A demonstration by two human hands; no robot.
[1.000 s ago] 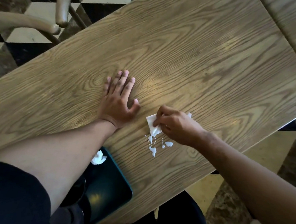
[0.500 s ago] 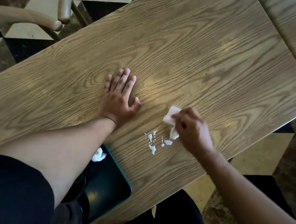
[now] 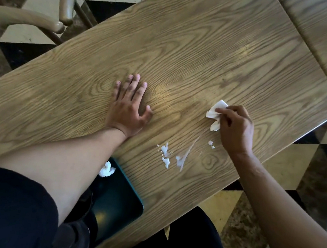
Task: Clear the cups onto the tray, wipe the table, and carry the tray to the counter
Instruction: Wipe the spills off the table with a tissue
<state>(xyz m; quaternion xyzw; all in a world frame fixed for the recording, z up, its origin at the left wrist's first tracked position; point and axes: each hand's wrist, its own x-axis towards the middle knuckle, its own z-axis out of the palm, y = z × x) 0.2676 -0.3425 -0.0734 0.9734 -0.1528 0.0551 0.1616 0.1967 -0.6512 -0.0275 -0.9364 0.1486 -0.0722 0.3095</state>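
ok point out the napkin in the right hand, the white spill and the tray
napkin (image 3: 216,111), head view, on the white fold left of the fingers
white spill (image 3: 165,154), head view, on the left splash
tray (image 3: 119,199), head view, on its bare dark floor

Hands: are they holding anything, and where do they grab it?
The right hand pinches a white tissue by its near edge. The left hand lies flat, holding nothing.

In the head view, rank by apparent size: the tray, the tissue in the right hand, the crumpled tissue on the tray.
1. Tray, though partly hidden.
2. Tissue in right hand and crumpled tissue: too alike to rank.
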